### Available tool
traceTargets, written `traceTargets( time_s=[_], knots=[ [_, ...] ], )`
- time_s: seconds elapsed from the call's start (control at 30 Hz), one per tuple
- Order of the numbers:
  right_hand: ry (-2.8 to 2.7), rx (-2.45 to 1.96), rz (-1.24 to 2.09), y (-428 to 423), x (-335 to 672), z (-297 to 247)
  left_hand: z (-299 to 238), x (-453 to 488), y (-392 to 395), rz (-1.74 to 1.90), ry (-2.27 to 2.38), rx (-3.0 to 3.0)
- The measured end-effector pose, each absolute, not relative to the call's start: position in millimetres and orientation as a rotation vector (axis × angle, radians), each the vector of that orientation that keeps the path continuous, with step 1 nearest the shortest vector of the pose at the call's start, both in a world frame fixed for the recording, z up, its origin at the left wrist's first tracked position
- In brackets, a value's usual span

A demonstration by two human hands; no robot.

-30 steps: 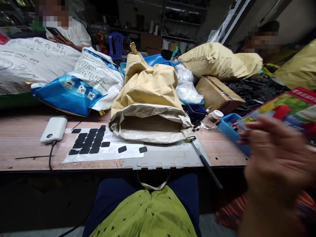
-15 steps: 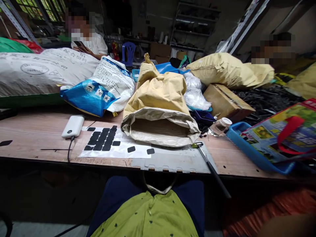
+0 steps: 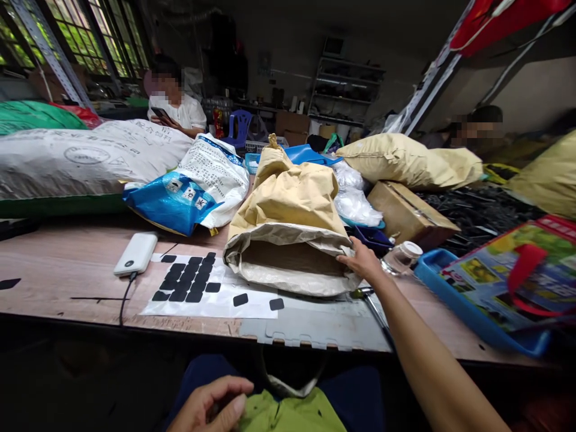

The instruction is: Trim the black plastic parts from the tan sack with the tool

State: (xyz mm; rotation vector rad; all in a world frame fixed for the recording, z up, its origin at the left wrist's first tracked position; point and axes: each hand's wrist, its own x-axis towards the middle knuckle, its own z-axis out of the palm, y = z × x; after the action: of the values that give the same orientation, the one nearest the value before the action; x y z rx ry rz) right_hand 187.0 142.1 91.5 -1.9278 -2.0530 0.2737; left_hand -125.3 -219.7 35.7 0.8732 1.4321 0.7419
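A tan paper sack [image 3: 288, 198] lies on the table with its wide mouth facing me and its rim folded back. My right hand [image 3: 362, 259] pinches the right edge of that rim, thumb and fingers on either side of it. Low in the view, over my lap, my left hand [image 3: 216, 403] holds nothing; its fingers are loosely bent and apart from the thumb. Left of the sack, black rounded pads [image 3: 186, 279] sit in rows on a white sheet [image 3: 252, 309]. A tool with a dark handle [image 3: 378, 315] lies partly behind my right forearm.
A white power bank [image 3: 135, 255] with a cable lies at the left. Behind are a blue-and-white bag [image 3: 193, 186] and a large white sack [image 3: 90, 159]. To the right stand a clear jar [image 3: 402, 257], a cardboard box [image 3: 409, 213] and a blue tray [image 3: 472, 312]. Two people sit farther back.
Both my hands have come into view. The right has reached the sack's rim and taken hold; the left has risen over my lap. My view has tilted up slightly.
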Motion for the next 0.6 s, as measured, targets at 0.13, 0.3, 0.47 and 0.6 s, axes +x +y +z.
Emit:
traceTargets(
  time_s=[0.13, 0.3, 0.47, 0.6],
  knots=[
    [-1.949, -1.779, 0.250, 138, 167, 95, 34, -131, -209, 0.889, 1.499, 0.790],
    [-1.726, -1.511, 0.199, 132, 142, 142, 35, -118, -186, 1.128, 1.507, 0.734],
    [-1.554, -1.324, 0.085, 127, 143, 191, 25, -111, -181, 1.141, 1.432, 0.764],
    [-1.427, -1.178, 0.028, 123, 172, 223, 19, -112, -188, 1.080, 1.405, 0.775]
  ],
)
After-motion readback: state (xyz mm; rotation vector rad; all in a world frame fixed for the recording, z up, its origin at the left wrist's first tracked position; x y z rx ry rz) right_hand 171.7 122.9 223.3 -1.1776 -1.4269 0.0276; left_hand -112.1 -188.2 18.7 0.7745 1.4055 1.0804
